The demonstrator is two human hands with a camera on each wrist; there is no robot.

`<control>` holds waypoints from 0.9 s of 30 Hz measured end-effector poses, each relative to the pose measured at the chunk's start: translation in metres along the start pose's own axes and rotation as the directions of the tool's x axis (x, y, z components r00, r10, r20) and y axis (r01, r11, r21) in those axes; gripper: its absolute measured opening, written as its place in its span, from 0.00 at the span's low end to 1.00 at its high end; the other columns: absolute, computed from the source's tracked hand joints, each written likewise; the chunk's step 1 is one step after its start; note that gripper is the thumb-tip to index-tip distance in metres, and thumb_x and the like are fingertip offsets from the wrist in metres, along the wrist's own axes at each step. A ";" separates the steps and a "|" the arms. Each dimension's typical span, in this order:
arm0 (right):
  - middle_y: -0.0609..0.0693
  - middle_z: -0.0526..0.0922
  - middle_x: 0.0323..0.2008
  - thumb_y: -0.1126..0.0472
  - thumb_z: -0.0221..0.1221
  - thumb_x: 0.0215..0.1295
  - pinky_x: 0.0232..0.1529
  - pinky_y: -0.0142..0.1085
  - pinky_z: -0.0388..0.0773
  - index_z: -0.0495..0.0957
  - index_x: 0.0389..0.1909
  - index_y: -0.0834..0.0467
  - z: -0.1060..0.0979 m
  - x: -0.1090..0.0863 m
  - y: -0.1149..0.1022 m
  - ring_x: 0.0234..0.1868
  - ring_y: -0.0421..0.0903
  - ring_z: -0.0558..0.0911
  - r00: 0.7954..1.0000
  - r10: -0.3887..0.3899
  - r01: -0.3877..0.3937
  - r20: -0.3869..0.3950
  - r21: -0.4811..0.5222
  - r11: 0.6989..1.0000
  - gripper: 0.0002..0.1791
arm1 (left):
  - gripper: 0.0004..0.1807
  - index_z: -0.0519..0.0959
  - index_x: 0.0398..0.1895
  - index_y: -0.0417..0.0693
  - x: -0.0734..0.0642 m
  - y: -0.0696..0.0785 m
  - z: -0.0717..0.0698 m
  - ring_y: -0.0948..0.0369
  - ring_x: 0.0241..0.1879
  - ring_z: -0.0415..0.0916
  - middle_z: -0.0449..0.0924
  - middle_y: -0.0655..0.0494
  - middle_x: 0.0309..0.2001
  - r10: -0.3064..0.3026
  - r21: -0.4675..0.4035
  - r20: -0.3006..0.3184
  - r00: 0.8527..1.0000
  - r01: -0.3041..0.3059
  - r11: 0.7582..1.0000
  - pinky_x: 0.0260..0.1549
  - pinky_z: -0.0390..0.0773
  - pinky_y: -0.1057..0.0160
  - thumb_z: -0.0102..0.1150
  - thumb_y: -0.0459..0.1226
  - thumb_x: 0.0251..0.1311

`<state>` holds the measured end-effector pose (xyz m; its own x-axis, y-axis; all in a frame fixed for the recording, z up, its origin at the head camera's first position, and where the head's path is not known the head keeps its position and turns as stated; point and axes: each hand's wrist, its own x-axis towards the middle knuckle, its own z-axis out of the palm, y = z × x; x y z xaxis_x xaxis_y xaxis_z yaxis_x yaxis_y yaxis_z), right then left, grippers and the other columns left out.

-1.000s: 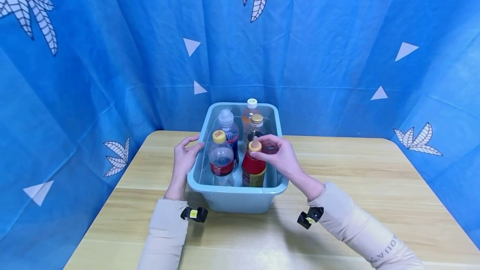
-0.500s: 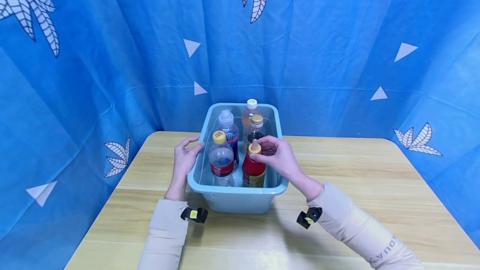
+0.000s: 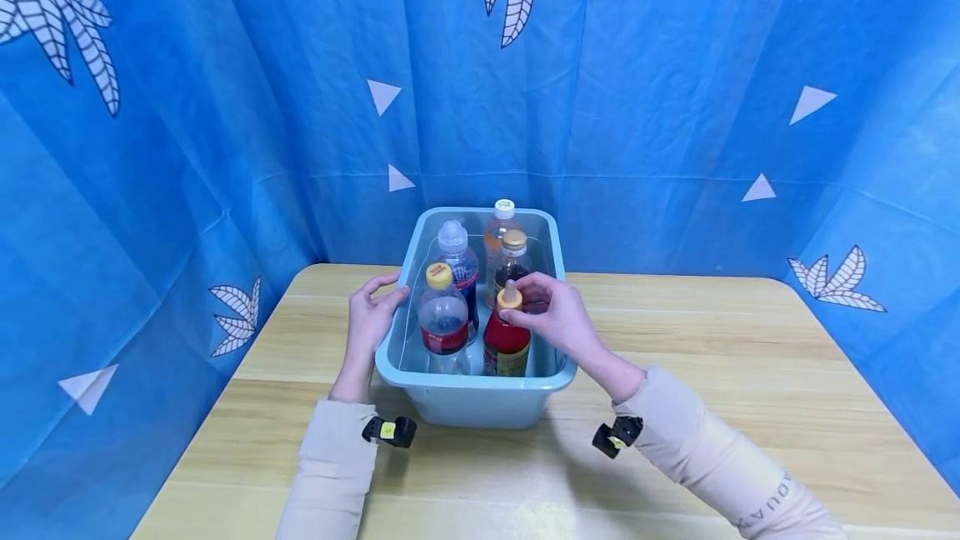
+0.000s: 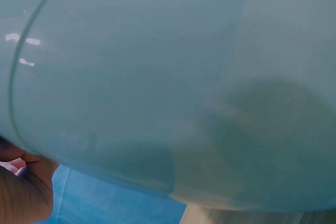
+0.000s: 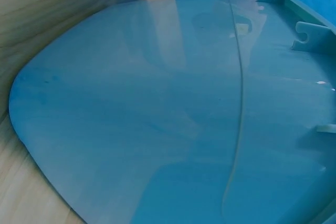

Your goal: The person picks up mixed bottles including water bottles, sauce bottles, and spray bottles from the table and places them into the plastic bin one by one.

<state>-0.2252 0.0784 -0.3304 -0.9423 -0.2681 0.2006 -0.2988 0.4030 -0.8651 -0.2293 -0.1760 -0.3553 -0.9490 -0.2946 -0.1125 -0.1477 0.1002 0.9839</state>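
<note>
A light blue plastic basin (image 3: 472, 382) stands on the table in the head view, with several bottles upright inside. My left hand (image 3: 370, 319) holds the basin's left rim; in the left wrist view that hand (image 4: 26, 190) shows at the lower left against the basin's wall (image 4: 147, 77). My right hand (image 3: 558, 315) reaches over the right rim. Its thumb and forefinger pinch the yellow cap of a red squeeze bottle (image 3: 506, 340) at the basin's front right. The right wrist view shows mostly the basin's outer wall (image 5: 142, 103); the right fingers are out of sight there.
Left of the red bottle stands a clear bottle with a yellow cap (image 3: 444, 319); behind it is a dark-liquid bottle (image 3: 459, 261). A gold-capped bottle (image 3: 513, 252) and a white-capped orange-drink bottle (image 3: 501, 227) stand at back right. A blue curtain (image 3: 637, 107) surrounds the wooden table (image 3: 712, 373).
The red bottle's top has tilted slightly toward me and the right hand's fingers have shifted a little with it. The left hand and basin hold their place.
</note>
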 end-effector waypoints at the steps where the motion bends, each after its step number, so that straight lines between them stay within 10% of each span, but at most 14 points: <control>1: 0.53 0.81 0.37 0.61 0.66 0.47 0.37 0.35 0.78 0.75 0.40 0.59 0.000 0.000 0.000 0.35 0.46 0.81 1.000 0.001 -0.001 0.000 -0.008 1.000 0.17 | 0.19 0.71 0.54 0.47 0.000 0.000 0.000 0.50 0.44 0.76 0.76 0.41 0.47 -0.002 -0.001 -0.001 1.000 0.002 1.000 0.39 0.76 0.55 0.53 0.39 0.58; 27: 0.51 0.79 0.39 0.58 0.63 0.51 0.35 0.35 0.77 0.73 0.44 0.59 0.002 0.003 -0.005 0.36 0.46 0.78 0.999 -0.004 0.009 0.054 -0.093 0.996 0.19 | 0.19 0.71 0.54 0.43 -0.001 0.000 -0.003 0.47 0.44 0.75 0.75 0.38 0.47 0.070 0.080 0.032 0.997 -0.073 0.994 0.39 0.75 0.52 0.52 0.39 0.59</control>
<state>-0.2260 0.0744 -0.3267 -0.9315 -0.3165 0.1794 -0.3203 0.4798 -0.8168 -0.2280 -0.1785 -0.3545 -0.9655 -0.2559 -0.0476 -0.1003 0.1970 0.9753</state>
